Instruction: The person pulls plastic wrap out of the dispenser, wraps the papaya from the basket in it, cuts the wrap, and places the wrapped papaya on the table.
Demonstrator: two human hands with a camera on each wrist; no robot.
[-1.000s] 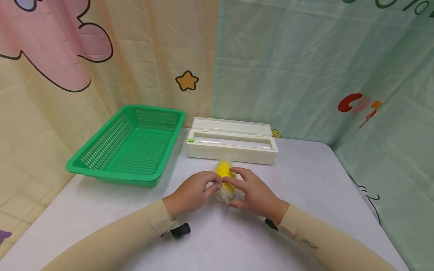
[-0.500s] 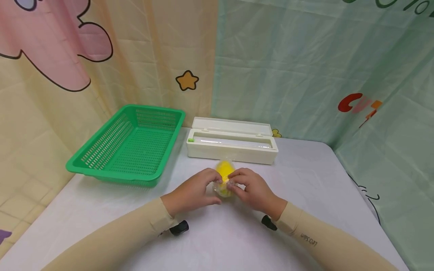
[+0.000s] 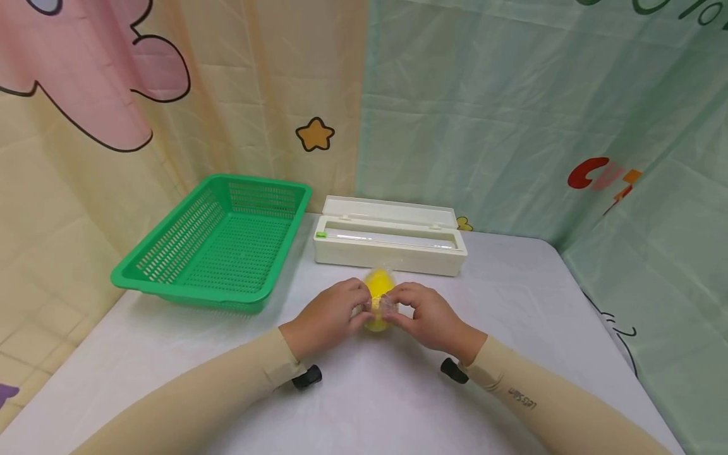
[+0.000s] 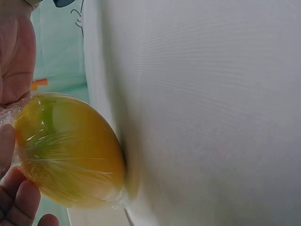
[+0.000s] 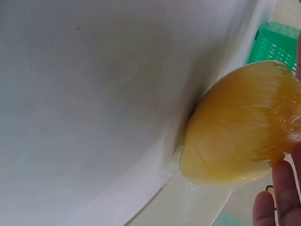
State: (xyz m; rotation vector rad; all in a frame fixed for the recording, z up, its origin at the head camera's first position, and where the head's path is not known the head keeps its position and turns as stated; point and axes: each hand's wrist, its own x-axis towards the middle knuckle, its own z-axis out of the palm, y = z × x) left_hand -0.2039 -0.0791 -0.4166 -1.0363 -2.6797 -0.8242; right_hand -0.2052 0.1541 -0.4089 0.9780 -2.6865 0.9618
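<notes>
A rounded yellow fruit (image 3: 380, 282), mango-like in shape, lies on the white table, wrapped in clear cling film (image 4: 8, 115). Over its top the film is gathered and wrinkled, while the sides show tight creases. My left hand (image 3: 330, 316) pinches the film at the fruit's left side between thumb and fingers. From the right, my right hand (image 3: 429, 316) pinches the film too, its fingertips close to those of the left. In the right wrist view the wrapped fruit (image 5: 235, 127) shows a smooth orange-yellow side, and most of the right hand falls outside the picture.
Just behind the fruit stands a long white cling film dispenser (image 3: 389, 260), lid raised, with a green slider (image 3: 321, 234) at its left end. A green perforated basket (image 3: 199, 296) sits at the back left. Printed curtains (image 3: 483, 114) hang behind the table.
The right hand's spread fingers have closed to a pinch. The left thumb, apart from the fingers half a second ago, now meets them at the film. Bunched film at the fruit's near end no longer shows.
</notes>
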